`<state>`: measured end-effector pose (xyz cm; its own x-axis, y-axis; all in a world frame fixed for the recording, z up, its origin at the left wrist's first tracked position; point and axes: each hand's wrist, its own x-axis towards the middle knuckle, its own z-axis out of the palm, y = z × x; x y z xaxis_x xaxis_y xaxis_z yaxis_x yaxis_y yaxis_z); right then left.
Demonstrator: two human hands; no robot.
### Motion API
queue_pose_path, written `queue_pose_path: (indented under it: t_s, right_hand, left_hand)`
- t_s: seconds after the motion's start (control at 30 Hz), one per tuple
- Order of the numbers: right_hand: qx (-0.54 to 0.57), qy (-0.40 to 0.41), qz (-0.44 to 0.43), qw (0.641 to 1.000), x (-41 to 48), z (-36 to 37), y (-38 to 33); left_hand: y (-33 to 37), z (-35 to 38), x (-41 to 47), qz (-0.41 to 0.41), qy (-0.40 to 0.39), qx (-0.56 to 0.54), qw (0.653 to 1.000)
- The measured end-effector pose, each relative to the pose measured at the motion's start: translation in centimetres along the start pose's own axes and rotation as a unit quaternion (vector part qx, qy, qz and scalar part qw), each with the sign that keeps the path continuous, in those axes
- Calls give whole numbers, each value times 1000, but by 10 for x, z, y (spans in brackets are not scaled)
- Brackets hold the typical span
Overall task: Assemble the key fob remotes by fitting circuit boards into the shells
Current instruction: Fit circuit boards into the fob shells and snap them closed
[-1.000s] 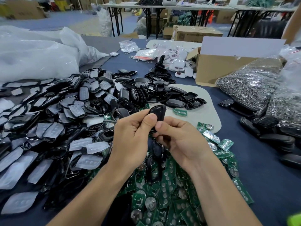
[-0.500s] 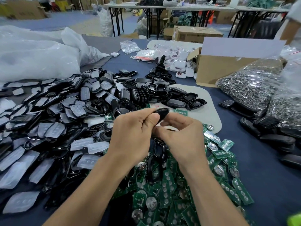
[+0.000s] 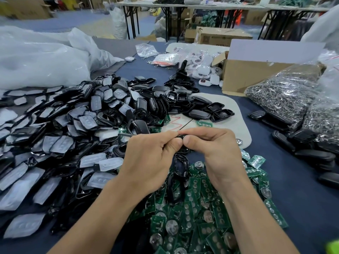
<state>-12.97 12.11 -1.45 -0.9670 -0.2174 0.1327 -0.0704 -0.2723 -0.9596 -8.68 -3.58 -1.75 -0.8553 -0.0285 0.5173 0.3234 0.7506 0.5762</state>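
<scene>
My left hand [image 3: 149, 156] and my right hand [image 3: 212, 151] meet over the middle of the table and both pinch one black key fob shell [image 3: 181, 137]. Only a sliver of the shell shows between the fingertips and thumbs; the rest is hidden, so I cannot see a board in it. Below my wrists lies a heap of green circuit boards [image 3: 192, 217] with round coin cells. A big pile of black shells and grey button pads [image 3: 73, 129] spreads to the left, and more open black shell halves [image 3: 211, 110] lie beyond my hands.
A white mat [image 3: 236, 118] lies on the blue table cloth behind my hands. Bags of metal key rings [image 3: 286, 96] and finished black fobs [image 3: 311, 153] fill the right. A cardboard box [image 3: 256, 74] and white fobs stand at the back, white plastic bags [image 3: 42, 59] at the left.
The shell stood upright and clearly visible between my fingers a second ago. It has since turned flat and edge-on, and both hands have closed over it, with the right hand raised level with the left.
</scene>
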Motion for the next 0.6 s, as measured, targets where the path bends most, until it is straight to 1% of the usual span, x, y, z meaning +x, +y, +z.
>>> queue_pose_path:
  t_s: [0.07, 0.17, 0.23, 0.3, 0.4, 0.47, 0.6]
  right_hand:
    - [49, 12, 15, 999, 2, 1, 0]
    - [182, 33, 55, 981, 2, 2, 1]
    - [207, 15, 67, 976, 2, 3, 1]
    - [175, -9, 58, 983, 2, 3, 1]
    - [97, -1, 10, 995, 1, 5, 1]
    - [107, 5, -5, 994, 0, 7, 1]
    - [151, -5, -8, 989, -2, 12, 3]
  left_hand:
    - [1, 3, 3, -44, 20, -70, 996]
    - [2, 7, 7, -108, 51, -240, 963]
    - [3, 7, 8, -115, 74, -292, 947]
    - [4, 6, 7, -102, 79, -295, 947]
    - [3, 4, 3, -83, 69, -219, 970]
    - [4, 5, 1, -79, 60, -182, 978]
    - [10, 7, 0, -78, 50, -231, 969]
